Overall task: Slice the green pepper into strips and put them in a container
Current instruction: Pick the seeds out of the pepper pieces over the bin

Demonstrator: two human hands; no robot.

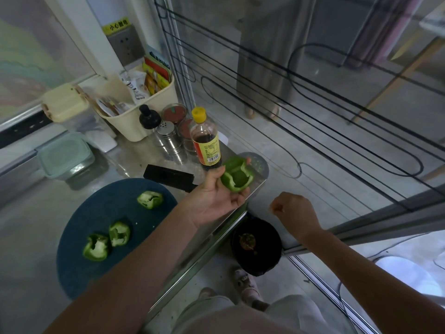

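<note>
Four pieces of green pepper show in the head view, the only view on offer. Three lie apart on the dark blue cutting board: an upper piece near its two o'clock edge, then a middle piece and a lower piece close together toward seven o'clock. The fourth, a hollow pepper shell, sits in the left hand, cradled between the thumb and curled fingers and held out past the steel counter at about one o'clock from the board.

The right hand is bunched into a loose fist at three o'clock of the left, above a black bin on the floor. I see nothing in it, though a small scrap could hide inside. What looks like a black knife lies at twelve o'clock from the board. A lidded pale green container stands at ten o'clock, closed.

No strips are cut yet, as far as I can judge. The risks I see:

- **A dropped shell:** it hangs over the floor beside the bin, so a slack hold would lose it there.
- **A knocked bottle:** the tall sauce bottle stands just behind the left thumb, and a careless swing back to the board could topple it.
- **A skidding blade:** the curved pieces may rock under the knife if they are not flattened first.
</note>
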